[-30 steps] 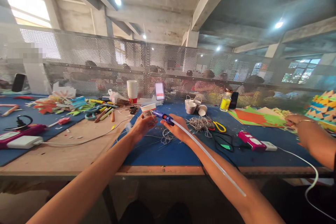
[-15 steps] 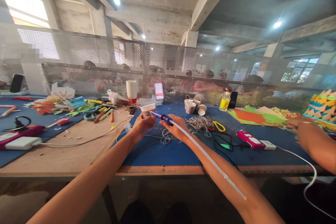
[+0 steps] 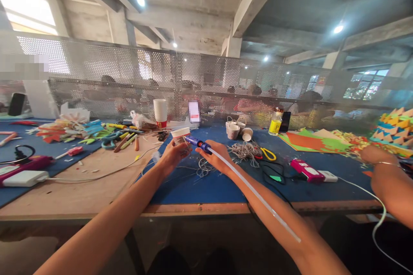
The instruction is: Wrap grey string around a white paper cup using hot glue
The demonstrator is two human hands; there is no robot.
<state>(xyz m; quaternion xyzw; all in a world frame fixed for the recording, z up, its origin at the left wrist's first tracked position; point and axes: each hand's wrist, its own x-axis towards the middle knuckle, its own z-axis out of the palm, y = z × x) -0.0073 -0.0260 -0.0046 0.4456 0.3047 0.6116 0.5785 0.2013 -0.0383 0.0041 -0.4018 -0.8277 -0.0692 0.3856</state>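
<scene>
1. While daylight fell through a window at upper left, a black phone (image 3: 16, 103) stood propped at the far left end of the table (image 3: 97, 189), with a white power adapter (image 3: 24, 178) and a pink device (image 3: 27, 163) lying near the front edge below it.
2. Next along lay coloured paper cut-outs (image 3: 64, 128), blue scissors (image 3: 111, 137) and scattered markers (image 3: 129, 139), with a stack of paper cups (image 3: 160, 111) standing behind them.
3. The left hand (image 3: 172, 154) was closed round a small paper cup (image 3: 181, 135), held just above the blue mat (image 3: 206, 184) (its white rim tilted slightly toward the camera).
4. Touching that cup's side was the blue tip of a glue gun (image 3: 199, 142), gripped by the right hand (image 3: 215, 159); a long translucent glue stick (image 3: 258, 197) ran back from it along the right forearm.
5. Just beyond both hands sat a tangle of grey string (image 3: 245, 151), with three small cups (image 3: 238, 129) behind it and yellow-handled scissors (image 3: 268, 154) beside it.
6. Farther right stood a yellow bottle (image 3: 275, 123); a pink-and-white gadget (image 3: 308, 172) with a white cable lay on the mat, near orange and green paper sheets (image 3: 309, 142).
7. At the far right edge a co-worker's arm (image 3: 387, 180), wearing a thin bangle, reached over the table beside a stack of folded paper triangles (image 3: 395, 131).
8. Behind a perforated metal screen (image 3: 206, 81), other people sat blurred.
</scene>
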